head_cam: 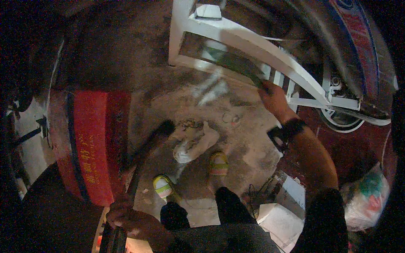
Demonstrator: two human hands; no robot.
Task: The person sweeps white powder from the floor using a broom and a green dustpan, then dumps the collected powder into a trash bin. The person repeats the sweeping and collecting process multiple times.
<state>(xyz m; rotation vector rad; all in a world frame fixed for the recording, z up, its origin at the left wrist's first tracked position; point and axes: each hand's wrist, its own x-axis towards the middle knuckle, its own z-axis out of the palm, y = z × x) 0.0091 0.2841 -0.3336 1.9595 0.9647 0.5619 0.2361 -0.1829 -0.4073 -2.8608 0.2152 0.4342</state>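
Observation:
My right hand, with a dark watch or band on its wrist, reaches to the lower edge of a white metal frame. A thin dark greenish thing runs from its fingers along the frame's opening; what it is cannot be told. My left hand is low at the left, in shadow, its fingers closed round a dark bar or edge. Just above that hand stands a red box or package with yellow writing.
A crumpled pale bag lies on the dirt-stained floor ahead of my feet in yellow-green slippers. White boxes stand at the lower right, beside a filled plastic bag. A large printed sack is at the upper right.

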